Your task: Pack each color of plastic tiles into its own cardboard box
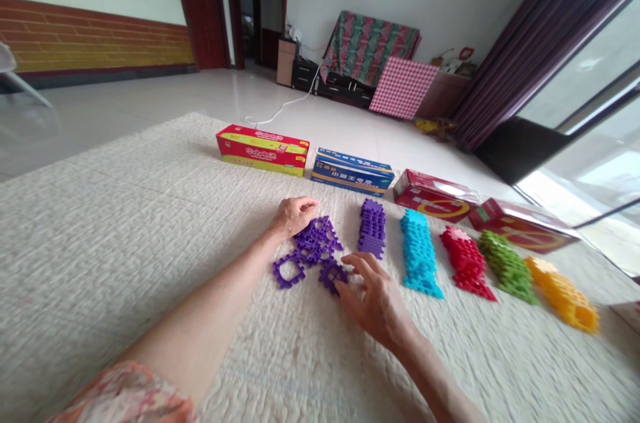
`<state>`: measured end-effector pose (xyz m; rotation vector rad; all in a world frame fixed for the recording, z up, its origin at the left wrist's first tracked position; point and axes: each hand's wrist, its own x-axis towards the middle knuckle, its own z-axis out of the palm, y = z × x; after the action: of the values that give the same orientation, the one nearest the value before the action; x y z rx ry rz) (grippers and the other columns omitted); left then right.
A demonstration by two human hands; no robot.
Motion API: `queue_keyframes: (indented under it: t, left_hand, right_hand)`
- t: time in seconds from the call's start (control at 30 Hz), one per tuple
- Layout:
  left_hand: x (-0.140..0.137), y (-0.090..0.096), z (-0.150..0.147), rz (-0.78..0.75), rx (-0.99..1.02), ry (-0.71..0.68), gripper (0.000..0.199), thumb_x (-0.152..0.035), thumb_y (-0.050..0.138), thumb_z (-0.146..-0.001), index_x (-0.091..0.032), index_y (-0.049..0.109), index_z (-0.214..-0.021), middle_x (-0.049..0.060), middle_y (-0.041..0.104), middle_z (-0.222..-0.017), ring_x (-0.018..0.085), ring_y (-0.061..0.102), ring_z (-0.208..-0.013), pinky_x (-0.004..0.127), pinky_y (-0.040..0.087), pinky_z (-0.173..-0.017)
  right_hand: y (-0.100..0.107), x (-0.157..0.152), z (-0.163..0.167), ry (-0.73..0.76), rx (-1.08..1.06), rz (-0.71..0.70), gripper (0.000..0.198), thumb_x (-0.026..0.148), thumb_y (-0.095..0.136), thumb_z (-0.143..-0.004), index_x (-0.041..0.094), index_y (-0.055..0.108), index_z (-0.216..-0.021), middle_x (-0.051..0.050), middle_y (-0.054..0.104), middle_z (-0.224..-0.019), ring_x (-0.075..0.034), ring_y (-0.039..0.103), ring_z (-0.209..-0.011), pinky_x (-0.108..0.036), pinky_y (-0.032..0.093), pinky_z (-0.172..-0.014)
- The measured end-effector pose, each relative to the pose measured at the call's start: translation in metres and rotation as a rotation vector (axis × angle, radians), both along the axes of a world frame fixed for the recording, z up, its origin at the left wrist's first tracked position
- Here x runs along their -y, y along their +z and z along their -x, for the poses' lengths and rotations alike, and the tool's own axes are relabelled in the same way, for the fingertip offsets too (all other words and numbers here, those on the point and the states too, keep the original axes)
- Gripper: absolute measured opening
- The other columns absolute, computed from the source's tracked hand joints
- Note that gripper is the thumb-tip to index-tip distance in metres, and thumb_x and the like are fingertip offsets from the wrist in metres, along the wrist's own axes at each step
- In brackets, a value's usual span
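Purple interlocking plastic building pieces lie in a loose pile [316, 240] on the cream quilted cover. At the pile's far left edge is my left hand [295, 215], its fingers curled together; whatever they hold, if anything, is hidden. My right hand [375, 300] has its thumb and fingers on the right edge of a purple square piece with a cross inside [332, 276], just in front of the pile. A hollow square purple piece [289, 271] lies flat at the near left. Right of the pile runs an overlapping row of purple pieces [372, 230].
Further right lie rows of blue pieces [419, 253], red pieces [467, 263], green pieces [507, 266] and yellow pieces [565, 293]. Behind stand a red-and-yellow box [263, 151], a blue box [353, 173] and two dark red boxes, one nearer [433, 196], one further right [523, 226].
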<state>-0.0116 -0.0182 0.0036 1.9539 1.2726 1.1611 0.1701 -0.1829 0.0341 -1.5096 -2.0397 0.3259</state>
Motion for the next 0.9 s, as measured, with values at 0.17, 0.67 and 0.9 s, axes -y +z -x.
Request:
queue_keyframes:
  t: [0.17, 0.67, 0.9]
  left_hand:
    - [0.000, 0.000, 0.000, -0.027, 0.014, -0.014, 0.018, -0.023, 0.058, -0.079, -0.018, 0.073, -0.088, 0.002, 0.074, -0.079, 0.015, 0.068, -0.071, 0.022, 0.050, -0.070]
    - [-0.003, -0.005, 0.001, 0.019, -0.001, -0.011, 0.023, -0.030, 0.057, -0.078, -0.019, 0.073, -0.091, 0.004, 0.075, -0.084, 0.017, 0.069, -0.079, 0.024, 0.051, -0.072]
    - [-0.003, -0.004, 0.002, 0.035, -0.014, -0.010, 0.026, -0.033, 0.056, -0.078, -0.018, 0.073, -0.092, 0.005, 0.075, -0.084, 0.019, 0.069, -0.078, 0.026, 0.051, -0.072]
  right_hand:
    - [0.006, 0.006, 0.007, 0.065, 0.113, -0.011, 0.037, 0.021, 0.062, -0.074, 0.020, 0.055, -0.110, -0.010, 0.060, -0.109, -0.025, 0.058, -0.099, -0.041, 0.050, -0.085]
    - [-0.013, -0.010, -0.034, -0.081, 0.135, -0.292, 0.044, 0.016, 0.054, -0.078, 0.019, 0.048, -0.121, -0.012, 0.052, -0.121, -0.026, 0.049, -0.111, -0.045, 0.043, -0.095]
    - [-0.018, -0.010, -0.041, -0.181, 0.210, -0.299, 0.047, 0.013, 0.054, -0.074, 0.016, 0.050, -0.121, -0.013, 0.053, -0.121, -0.028, 0.048, -0.112, -0.046, 0.041, -0.094]
